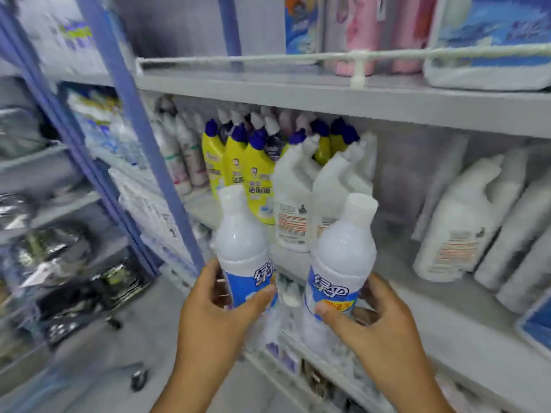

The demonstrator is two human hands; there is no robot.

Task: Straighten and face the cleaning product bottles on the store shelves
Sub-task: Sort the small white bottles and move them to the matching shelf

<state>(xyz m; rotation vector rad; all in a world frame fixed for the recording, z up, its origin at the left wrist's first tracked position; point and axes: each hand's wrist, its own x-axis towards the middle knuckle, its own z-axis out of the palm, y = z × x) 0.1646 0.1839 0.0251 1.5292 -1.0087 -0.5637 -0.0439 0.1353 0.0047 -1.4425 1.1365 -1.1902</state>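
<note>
Grey store shelves point(343, 98) across frame, blue upright post point(143, 150) at left. Top shelf: white jug with blue label point(489, 40) at right, pink bottles point(375, 28) beside it, behind white wire rail point(328, 56). Middle shelf: white angled-neck bottles point(465, 222) at right, leaning left, two more point(298, 198) near centre with back labels facing out; yellow bottles with blue caps point(238, 162) packed in rows at left, white slim bottles point(182, 153) further left, blurred. Left side racks with dark packets point(68, 281), blurred. In front of the middle shelf, held in the air: two white bottles with blue labels, both tilted slightly, near each other but apart. Left bottle point(243, 248) gripped by left hand point(214, 311), thumb over label, fingers round the back. Right bottle point(340, 263) gripped by right hand point(372, 317), thumb pressed on label front
</note>
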